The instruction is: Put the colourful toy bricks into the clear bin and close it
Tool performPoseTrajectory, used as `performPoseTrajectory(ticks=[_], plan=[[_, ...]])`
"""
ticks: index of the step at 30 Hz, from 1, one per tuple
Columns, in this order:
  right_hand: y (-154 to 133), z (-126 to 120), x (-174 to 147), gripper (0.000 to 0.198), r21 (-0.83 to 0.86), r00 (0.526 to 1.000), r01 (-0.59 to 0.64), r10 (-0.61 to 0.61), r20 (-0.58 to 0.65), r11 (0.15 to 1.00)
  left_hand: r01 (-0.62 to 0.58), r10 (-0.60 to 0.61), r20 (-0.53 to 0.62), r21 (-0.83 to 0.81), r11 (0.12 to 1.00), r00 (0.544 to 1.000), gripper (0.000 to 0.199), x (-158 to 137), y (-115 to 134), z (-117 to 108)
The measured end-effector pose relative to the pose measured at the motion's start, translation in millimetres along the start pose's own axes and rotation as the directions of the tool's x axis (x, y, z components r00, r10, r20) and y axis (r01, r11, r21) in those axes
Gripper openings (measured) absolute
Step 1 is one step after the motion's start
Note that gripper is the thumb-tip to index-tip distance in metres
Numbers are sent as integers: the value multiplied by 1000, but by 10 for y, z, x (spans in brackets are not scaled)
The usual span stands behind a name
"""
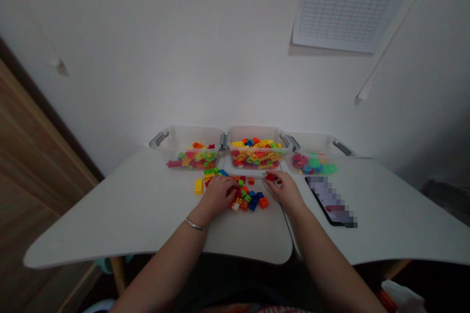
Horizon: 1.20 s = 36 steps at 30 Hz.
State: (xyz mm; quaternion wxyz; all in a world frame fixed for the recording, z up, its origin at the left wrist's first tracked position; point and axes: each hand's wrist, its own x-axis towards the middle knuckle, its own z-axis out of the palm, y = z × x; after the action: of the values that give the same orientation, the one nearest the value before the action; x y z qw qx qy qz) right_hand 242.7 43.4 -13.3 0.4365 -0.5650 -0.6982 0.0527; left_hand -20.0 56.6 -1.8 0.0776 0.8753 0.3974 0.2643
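Observation:
Loose toy building bricks in red, orange, blue, green, yellow and white lie in a pile on the table. My left hand, with a silver bangle on its wrist, rests over the pile's left part. Its fingers bend in toward the thumb among the bricks, and whatever they grip is hidden. To the right of the pile, my right hand is closed, its thumb and fingertips pinching a small red brick. A yellow brick stands left of my left hand, and a single orange brick lies between my hands.
Behind the pile stand three clear boxes with bricks: a left box, a middle box and a right box. A white lid lies before the middle one. A phone lies right of my right hand on the white table.

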Motion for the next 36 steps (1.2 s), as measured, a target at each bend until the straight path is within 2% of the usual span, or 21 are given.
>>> performPoseTrajectory(ticks=[2,4,8,10,14,18,24,28,32,36], plan=[[-91,-42,96,27,45,988,9,-2,-154,999,1,-1,-5,-4,1000,1000,20,-5,5,-9],[-211,-96,208,27,22,962,64,-56,-266,998,2,-2,-8,-8,1000,1000,20,-10,9,-16],[-440,-144,451,20,-131,933,228,-255,-252,965,2,-3,-9,-12,1000,1000,20,-11,6,-16],[-502,-112,572,20,-153,932,203,-239,-274,967,3,-3,-4,-10,1000,1000,19,-9,8,-18],[-506,7,768,27,-124,924,47,-90,-371,991,11,-11,-1,-5,1000,1000,20,-3,39,-43],[-459,96,822,33,-167,943,16,-71,-325,986,18,-18,-10,-12,1000,1000,20,0,68,-65],[-444,130,711,32,-276,942,150,-222,-251,949,13,-13,1,-9,1000,1000,20,4,40,-42],[-423,132,686,34,-308,941,169,-246,-230,936,16,-16,-4,-3,1000,1000,20,7,39,-33],[-407,102,664,37,-270,932,218,-282,-228,938,19,-19,-8,-6,1000,1000,20,7,56,-44],[-396,62,489,30,-173,912,306,-340,-229,936,20,-20,-3,-4,1000,1000,19,-1,59,-52]])
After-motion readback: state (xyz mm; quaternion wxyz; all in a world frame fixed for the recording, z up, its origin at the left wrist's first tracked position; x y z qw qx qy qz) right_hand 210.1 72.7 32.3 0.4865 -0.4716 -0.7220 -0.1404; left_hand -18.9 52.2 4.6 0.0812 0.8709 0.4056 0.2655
